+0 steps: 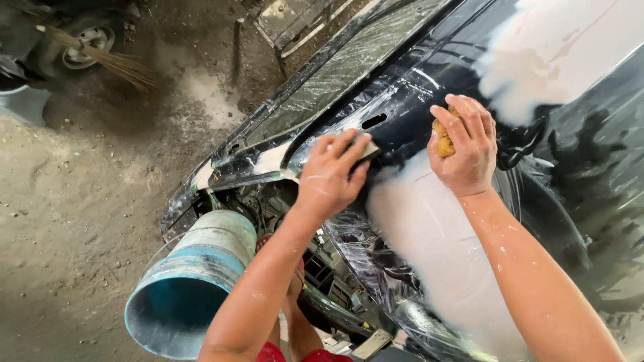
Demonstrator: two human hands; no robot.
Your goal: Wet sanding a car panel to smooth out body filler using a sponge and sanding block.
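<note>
Dirt ground [74, 221] (dusty) beneath wet car panel [429, 241].

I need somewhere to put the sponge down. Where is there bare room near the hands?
Bare dirt ground lies free to the left of the blue bucket, below the broom. The black car panel is crowded: the left hand presses a dark pad on it, and the right hand holds a yellow sponge there.
</note>
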